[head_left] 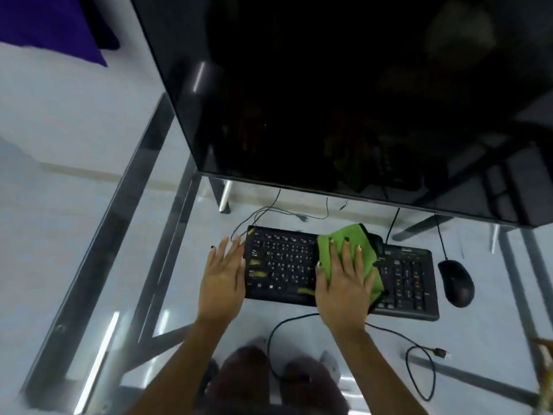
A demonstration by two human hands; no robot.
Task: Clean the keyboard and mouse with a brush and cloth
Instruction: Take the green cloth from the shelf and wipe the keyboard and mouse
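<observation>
A black keyboard [281, 265] lies on the glass desk [167, 223]. My right hand [344, 283] presses a green cloth [335, 244] flat onto the middle of the keyboard, fingers spread over it. My left hand [223, 277] rests flat with fingers apart against the keyboard's left edge, holding nothing. A black mouse [456, 283] sits on the desk just right of the keyboard, untouched. I see no brush.
A large dark monitor [344, 100] looms over the back of the desk. Thin cables [263, 214] run behind the keyboard, and a looped black cable [422, 372] with a USB plug lies at the front right. Metal frame bars show through the glass.
</observation>
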